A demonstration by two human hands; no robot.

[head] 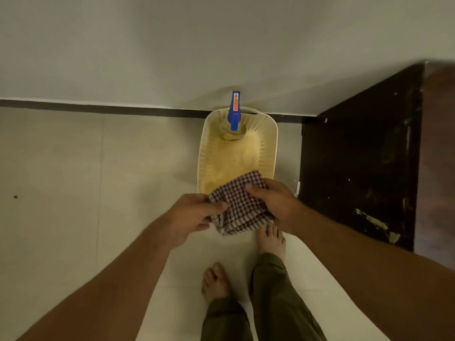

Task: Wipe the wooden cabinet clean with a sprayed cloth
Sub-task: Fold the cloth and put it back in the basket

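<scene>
A checked brown-and-white cloth (240, 205) hangs between both hands, above the near end of a cream plastic basket (269, 148). My left hand (194, 215) pinches its left edge. My right hand (274, 200) grips its right side from above. A spray bottle with a blue trigger head (234, 112) stands upright at the far end of the basket, near the wall. The dark wooden cabinet (357, 163) stands at the right, its side scuffed with pale chips.
The basket sits on a pale tiled floor (73, 180) against a grey wall with a dark skirting strip (123, 108). My bare feet (272, 239) stand just behind the basket. Open floor lies to the left.
</scene>
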